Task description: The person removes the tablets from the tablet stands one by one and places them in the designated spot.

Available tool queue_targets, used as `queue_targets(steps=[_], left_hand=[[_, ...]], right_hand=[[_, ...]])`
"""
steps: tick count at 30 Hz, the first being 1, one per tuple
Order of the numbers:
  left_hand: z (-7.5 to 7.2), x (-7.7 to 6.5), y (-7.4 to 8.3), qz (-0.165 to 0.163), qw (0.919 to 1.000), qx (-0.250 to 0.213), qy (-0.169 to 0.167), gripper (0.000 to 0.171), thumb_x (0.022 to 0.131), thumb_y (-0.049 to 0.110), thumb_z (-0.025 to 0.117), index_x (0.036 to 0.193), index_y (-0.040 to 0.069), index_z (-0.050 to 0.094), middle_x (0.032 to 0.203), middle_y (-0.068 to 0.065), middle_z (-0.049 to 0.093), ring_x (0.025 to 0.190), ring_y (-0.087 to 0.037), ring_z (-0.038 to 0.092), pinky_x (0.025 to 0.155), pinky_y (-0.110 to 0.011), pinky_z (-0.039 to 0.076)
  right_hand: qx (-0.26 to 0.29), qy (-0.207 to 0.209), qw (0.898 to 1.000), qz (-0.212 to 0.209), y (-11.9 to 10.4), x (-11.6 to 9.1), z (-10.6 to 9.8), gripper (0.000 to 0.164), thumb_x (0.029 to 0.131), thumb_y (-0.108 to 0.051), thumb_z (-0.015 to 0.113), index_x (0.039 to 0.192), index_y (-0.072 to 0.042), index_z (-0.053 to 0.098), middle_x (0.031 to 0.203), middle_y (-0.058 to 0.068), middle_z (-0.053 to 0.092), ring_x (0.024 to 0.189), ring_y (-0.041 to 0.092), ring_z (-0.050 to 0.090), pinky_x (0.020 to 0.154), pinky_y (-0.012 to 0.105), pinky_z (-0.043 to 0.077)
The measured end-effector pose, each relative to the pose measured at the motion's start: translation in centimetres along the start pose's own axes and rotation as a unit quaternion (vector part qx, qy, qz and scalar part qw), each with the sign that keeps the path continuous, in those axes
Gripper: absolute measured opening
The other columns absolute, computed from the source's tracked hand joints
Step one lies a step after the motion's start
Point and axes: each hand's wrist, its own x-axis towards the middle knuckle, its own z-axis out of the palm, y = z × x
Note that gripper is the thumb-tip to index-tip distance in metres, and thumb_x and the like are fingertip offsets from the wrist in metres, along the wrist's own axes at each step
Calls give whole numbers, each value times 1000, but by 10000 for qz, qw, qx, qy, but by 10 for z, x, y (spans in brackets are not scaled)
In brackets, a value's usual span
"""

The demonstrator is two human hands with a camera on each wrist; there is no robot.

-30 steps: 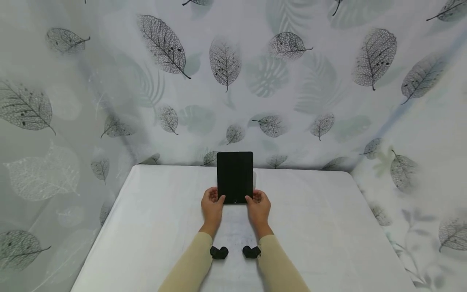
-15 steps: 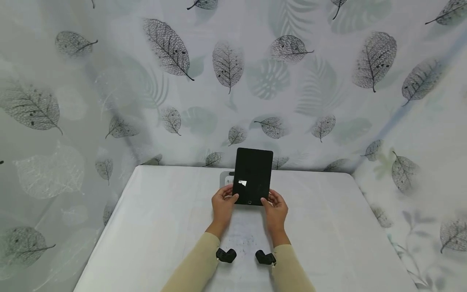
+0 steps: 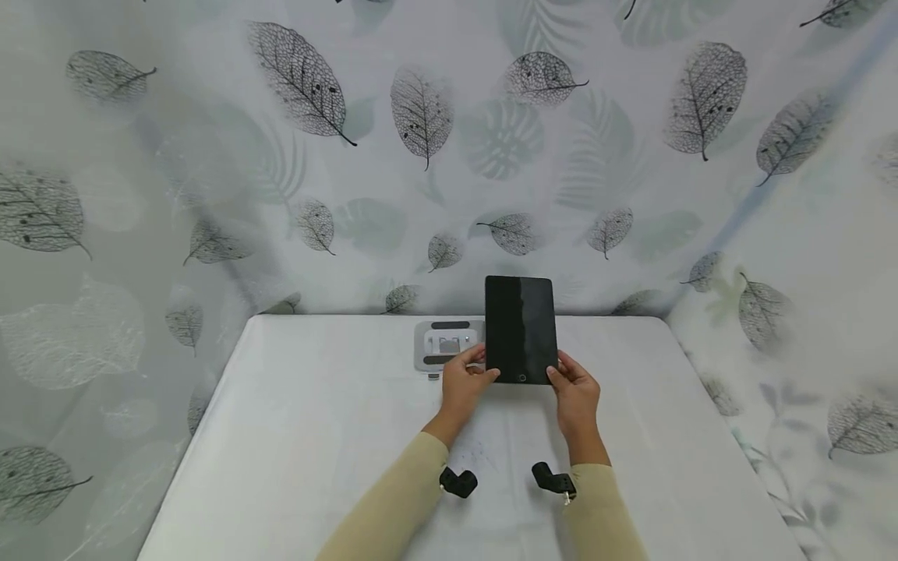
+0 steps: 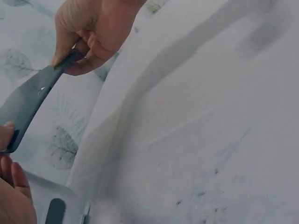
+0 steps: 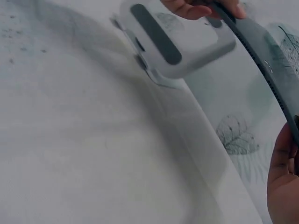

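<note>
A black tablet is held up, its dark screen toward the head camera and its home button at the lower edge. My left hand pinches the lower left corner, thumb on the front and fingers behind. My right hand grips the lower right corner the same way. Both wrist views show the tablet edge-on, clear of the table. Beside my left hand, a flat white-grey folded stand with dark pads lies at the back of the table; the left fingers and tablet overlap its right side.
The white-covered table ends at a back edge against a leaf-printed curtain. More of this curtain hangs at both sides. A black wrist device sits on the left sleeve, another black device on the right.
Both hands have carried the tablet to the right. It tilted midway and is now nearly upright. The folded stand, first almost hidden behind it, has come into view.
</note>
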Motion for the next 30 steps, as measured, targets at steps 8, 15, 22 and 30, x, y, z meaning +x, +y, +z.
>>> queue_targets(steps=[8, 15, 22, 30], left_hand=[[11, -4, -22, -592, 9960, -113, -658, 58, 68, -10, 71, 122, -6, 52, 111, -18, 58, 101, -30, 53, 82, -41, 48], [22, -6, -61, -827, 9950, 298, -483, 60, 69, -8, 72, 125, -3, 51, 114, -15, 60, 101, -23, 55, 83, -30, 48], [27, -17, -71, -1019, 9900, 897, -370, 66, 69, -1, 75, 130, 8, 49, 111, -9, 63, 93, -18, 59, 76, -23, 49], [32, -25, -76, -808, 9885, 1260, -209, 66, 69, -2, 75, 129, 9, 51, 110, -11, 63, 89, -19, 62, 73, -21, 50]], right_hand=[[-260, 72, 9975, 660, 2, 6, -21, 46, 81, 4, 63, 126, -2, 52, 105, 10, 51, 90, 12, 55, 79, 20, 48], [-590, 176, 9950, 791, 15, 14, -29, 42, 82, 6, 61, 123, 3, 53, 99, 9, 49, 84, 8, 50, 71, 16, 48], [-2181, 250, 9737, 610, 26, 15, -38, 36, 85, -4, 61, 120, -1, 57, 107, 13, 55, 90, 12, 47, 65, 11, 43], [-3233, 201, 9458, 222, 38, 13, -44, 35, 87, -11, 58, 121, -3, 57, 108, 14, 59, 95, 19, 50, 75, 21, 42]])
